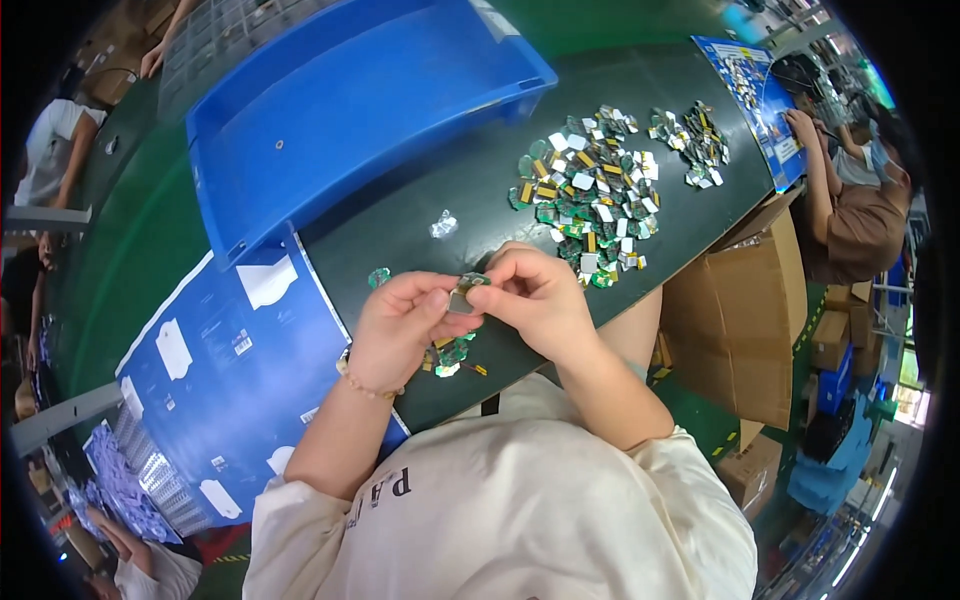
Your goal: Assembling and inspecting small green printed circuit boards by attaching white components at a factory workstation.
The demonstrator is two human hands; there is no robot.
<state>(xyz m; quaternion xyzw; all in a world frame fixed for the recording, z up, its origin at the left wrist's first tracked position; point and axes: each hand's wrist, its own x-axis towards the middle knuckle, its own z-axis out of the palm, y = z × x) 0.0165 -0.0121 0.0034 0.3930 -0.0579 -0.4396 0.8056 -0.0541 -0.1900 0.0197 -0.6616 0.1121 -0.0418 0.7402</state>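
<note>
From the head view, both hands meet low over the dark green, smooth tabletop [395, 225], and here is the thing between them: a small, flat green-and-silver piece [472, 281], held up clear of the surface in front of the cream shirt. The left hand [398, 318] pinches it between thumb and fingers from one side; the right hand [545, 303] has thumb and forefinger closed on the other, fingertips almost touching. The fingers cover much of it, so its exact outline can't be told.

How does it handle? It looks light, no more than a fingertip load, and probably stiff, with a shiny face that could slide under a dry thumb. Thin as it seems, it may chip or bend if squeezed hard, so the edges look the best hold, thumb against fingertip, leaving the faces alone.

Out to the right, a big heap of similar green, white and gold-coloured flat pieces [590, 190] lies loosely jumbled; edges stick out at all angles there, handy for a pinch. Just beyond the hands sits a crumpled, clear, silvery scrap [443, 224], seemingly soft and nearly weightless.
</note>
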